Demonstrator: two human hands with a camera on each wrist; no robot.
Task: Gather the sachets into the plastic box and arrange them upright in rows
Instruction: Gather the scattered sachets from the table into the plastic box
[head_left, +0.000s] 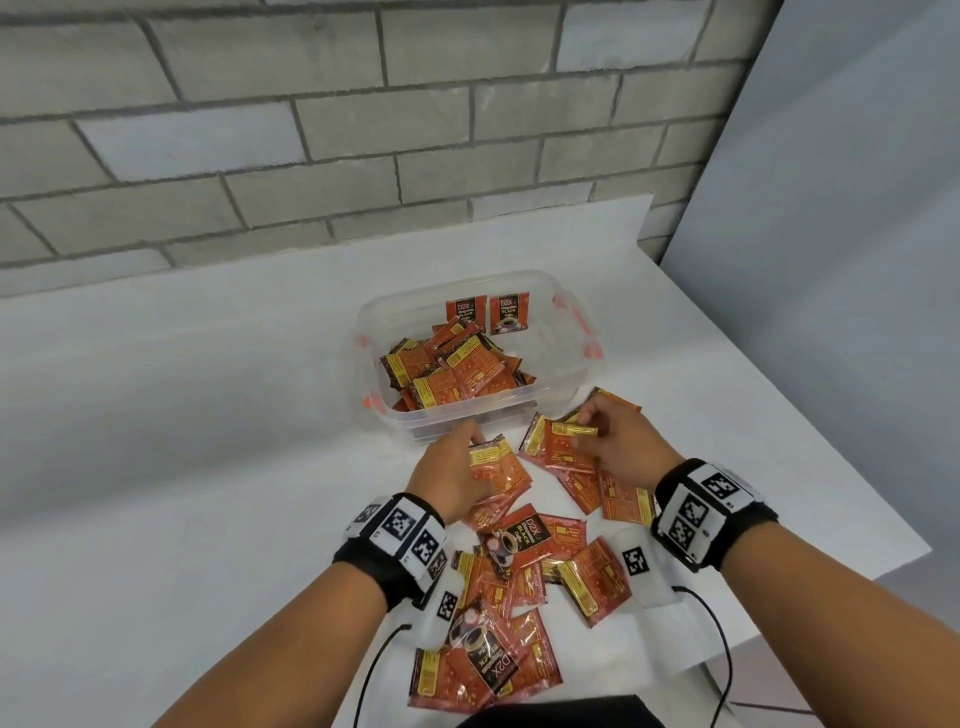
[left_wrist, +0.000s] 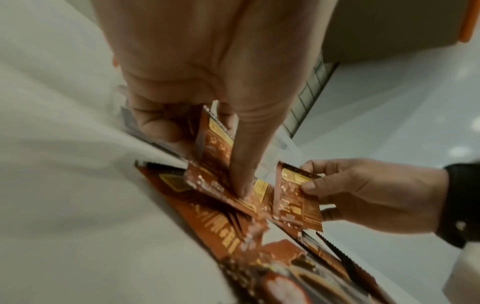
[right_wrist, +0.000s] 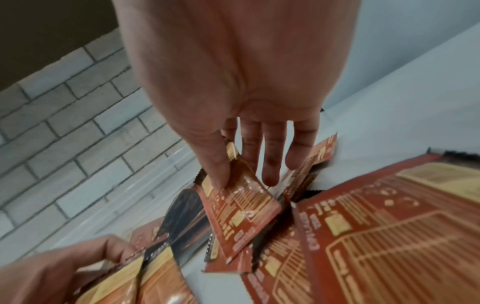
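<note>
A clear plastic box (head_left: 566, 374) with orange latches stands on the white table, holding a loose heap of red and yellow sachets (head_left: 457, 371) and two upright ones (head_left: 488, 312) at its far wall. Just in front of the box, my left hand (head_left: 457, 467) pinches a few sachets (head_left: 496, 467) between thumb and fingers; the pinch (left_wrist: 215, 144) shows in the left wrist view. To the right, my right hand (head_left: 618, 441) pinches one sachet (head_left: 571, 441) by its top edge; the thumb presses on its face (right_wrist: 241, 207). Several more sachets (head_left: 519, 597) lie scattered nearer me.
A grey brick wall (head_left: 311, 130) runs behind the table. The table's right edge (head_left: 831, 441) lies close to my right hand. Black cables (head_left: 722, 639) hang from both wristbands. Bare white tabletop (head_left: 182, 441) spreads to the left of the box.
</note>
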